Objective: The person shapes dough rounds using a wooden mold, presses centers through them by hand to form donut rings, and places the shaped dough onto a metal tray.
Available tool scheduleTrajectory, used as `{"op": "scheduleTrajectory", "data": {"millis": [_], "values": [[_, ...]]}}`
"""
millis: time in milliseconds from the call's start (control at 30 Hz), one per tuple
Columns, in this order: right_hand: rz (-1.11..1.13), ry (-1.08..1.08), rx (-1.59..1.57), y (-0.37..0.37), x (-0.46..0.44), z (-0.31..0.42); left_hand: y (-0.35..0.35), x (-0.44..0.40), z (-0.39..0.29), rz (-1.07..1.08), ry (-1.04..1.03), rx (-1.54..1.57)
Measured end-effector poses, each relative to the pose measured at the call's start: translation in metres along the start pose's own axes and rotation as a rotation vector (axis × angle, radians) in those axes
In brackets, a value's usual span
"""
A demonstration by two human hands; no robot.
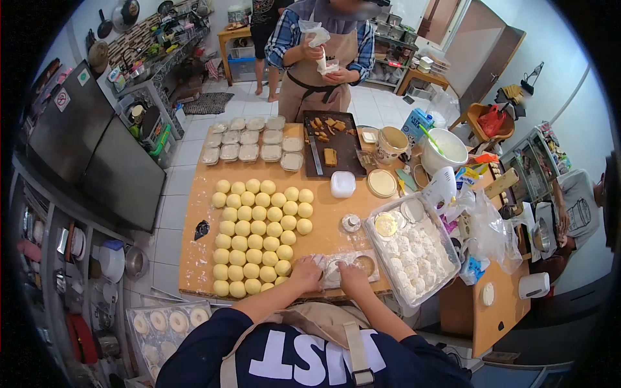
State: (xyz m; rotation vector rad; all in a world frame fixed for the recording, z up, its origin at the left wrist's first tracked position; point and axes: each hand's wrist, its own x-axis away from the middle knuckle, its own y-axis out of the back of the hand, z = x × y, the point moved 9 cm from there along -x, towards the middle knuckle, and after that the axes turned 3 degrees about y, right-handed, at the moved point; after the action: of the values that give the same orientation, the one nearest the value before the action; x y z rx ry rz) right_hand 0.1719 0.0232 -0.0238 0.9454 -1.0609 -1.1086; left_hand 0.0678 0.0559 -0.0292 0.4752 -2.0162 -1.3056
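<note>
My left hand (309, 270) rests at the left end of a small floured board (331, 284) at the table's near edge, its fingers pressed close together. On the same board, my right hand (351, 277) has its fingers bent down onto a pale round piece (334, 269) between the two hands. What the fingertips hold, if anything, is too small to tell. A round dish or ring (364, 264) lies just right of my right hand. Many yellow dough balls (258, 227) stand in rows to the left. A small white-topped container (350, 223) is beyond the board.
A clear tub (414, 252) of floured pieces is at the right. Filled clear containers (248, 152) and a dark tray (331, 171) with a knife lie at the far side. Across the table a person (323, 64) holds a piping bag; another person (572, 213) is at the right.
</note>
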Motion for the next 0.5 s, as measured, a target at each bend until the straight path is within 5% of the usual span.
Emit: {"op": "scheduleTrajectory", "data": {"millis": [500], "values": [[0.138,-0.091,-0.081,0.029,-0.014,-0.003,-0.010,-0.008,0.003,-0.059,-0.022,-0.065]]}}
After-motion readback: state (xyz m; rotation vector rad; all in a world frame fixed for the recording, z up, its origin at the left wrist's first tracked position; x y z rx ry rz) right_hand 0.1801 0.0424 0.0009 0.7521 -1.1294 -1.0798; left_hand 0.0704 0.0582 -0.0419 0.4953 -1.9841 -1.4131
